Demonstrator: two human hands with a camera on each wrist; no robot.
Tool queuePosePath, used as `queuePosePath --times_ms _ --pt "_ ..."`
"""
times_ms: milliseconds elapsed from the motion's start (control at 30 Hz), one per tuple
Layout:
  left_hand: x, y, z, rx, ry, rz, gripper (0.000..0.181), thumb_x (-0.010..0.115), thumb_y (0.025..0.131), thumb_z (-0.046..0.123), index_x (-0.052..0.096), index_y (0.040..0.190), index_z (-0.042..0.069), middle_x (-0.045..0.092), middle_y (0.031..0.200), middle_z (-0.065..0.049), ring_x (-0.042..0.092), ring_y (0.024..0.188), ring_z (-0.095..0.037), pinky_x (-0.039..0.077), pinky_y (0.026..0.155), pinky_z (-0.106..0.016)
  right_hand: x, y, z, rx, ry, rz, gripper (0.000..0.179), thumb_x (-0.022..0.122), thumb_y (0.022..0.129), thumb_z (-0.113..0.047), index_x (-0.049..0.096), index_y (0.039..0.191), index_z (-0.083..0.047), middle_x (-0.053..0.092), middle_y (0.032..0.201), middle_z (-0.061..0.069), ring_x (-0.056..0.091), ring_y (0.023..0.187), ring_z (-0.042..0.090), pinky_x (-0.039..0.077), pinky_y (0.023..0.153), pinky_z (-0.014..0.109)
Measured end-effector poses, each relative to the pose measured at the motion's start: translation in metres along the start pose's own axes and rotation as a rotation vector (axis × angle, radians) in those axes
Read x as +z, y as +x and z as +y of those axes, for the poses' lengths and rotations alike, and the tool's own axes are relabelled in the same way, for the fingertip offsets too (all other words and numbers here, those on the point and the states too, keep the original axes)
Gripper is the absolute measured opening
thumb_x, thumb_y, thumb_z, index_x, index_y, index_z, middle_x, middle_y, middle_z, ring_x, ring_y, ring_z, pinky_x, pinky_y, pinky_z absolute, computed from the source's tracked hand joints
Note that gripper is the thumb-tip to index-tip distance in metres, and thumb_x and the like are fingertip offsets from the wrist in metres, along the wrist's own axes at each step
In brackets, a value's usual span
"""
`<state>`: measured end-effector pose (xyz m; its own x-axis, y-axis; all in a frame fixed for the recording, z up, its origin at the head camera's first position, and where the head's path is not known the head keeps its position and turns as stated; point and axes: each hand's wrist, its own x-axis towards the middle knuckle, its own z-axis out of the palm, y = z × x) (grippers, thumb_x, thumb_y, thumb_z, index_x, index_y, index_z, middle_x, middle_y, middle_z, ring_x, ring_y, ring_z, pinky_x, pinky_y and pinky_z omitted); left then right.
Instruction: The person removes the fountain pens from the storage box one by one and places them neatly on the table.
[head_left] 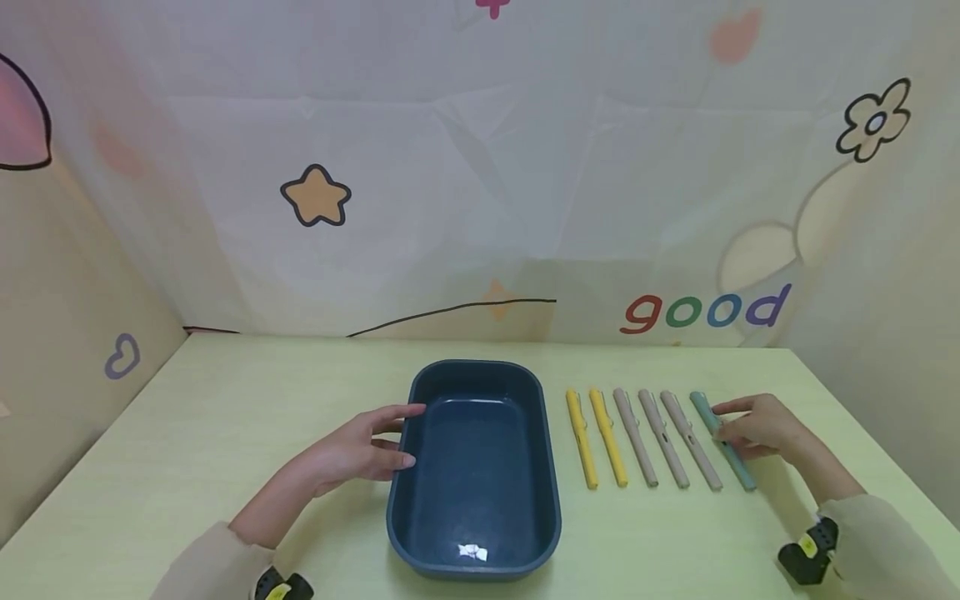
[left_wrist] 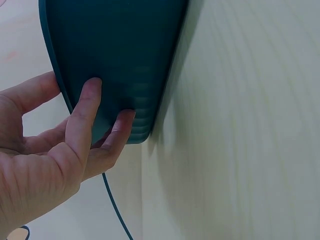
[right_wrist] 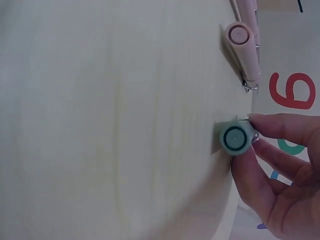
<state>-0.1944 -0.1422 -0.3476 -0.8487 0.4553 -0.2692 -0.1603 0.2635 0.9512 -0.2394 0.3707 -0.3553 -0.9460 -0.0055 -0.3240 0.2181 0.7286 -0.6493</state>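
A dark blue rectangular bin [head_left: 472, 475] stands on the table with nothing inside it. My left hand [head_left: 367, 446] holds its left wall, some fingertips over the rim and others against the outer side, as the left wrist view shows. To the right, my right hand [head_left: 761, 425] pinches a teal pen [head_left: 703, 407] between thumb and fingers. The pen [right_wrist: 235, 139] lies along the tabletop, its round end facing the right wrist camera. Left of it lie several grey pens [head_left: 633, 437] and two yellow pens [head_left: 582, 442], side by side in a row.
The pale table [head_left: 247, 392] ends at a printed cloth backdrop [head_left: 450, 208] behind, which also rises along both sides. The bin stands just left of the yellow pens.
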Motion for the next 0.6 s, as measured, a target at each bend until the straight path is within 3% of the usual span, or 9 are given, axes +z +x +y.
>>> queuePosePath --times_ms 600 --pt "-0.0008 0.0005 -0.0034 0.028 0.001 -0.011 0.071 0.066 0.081 0.003 0.03 0.141 0.007 0.032 0.137 -0.028 0.055 0.106 -0.029 0.049 0.083 -0.047 -0.0004 0.002 0.0049 0.002 0.01 0.004 0.056 0.065 0.079 -0.013 0.044 0.124 0.014 0.053 0.077 0.003 0.051 0.065 0.013 0.053 0.059 0.03"
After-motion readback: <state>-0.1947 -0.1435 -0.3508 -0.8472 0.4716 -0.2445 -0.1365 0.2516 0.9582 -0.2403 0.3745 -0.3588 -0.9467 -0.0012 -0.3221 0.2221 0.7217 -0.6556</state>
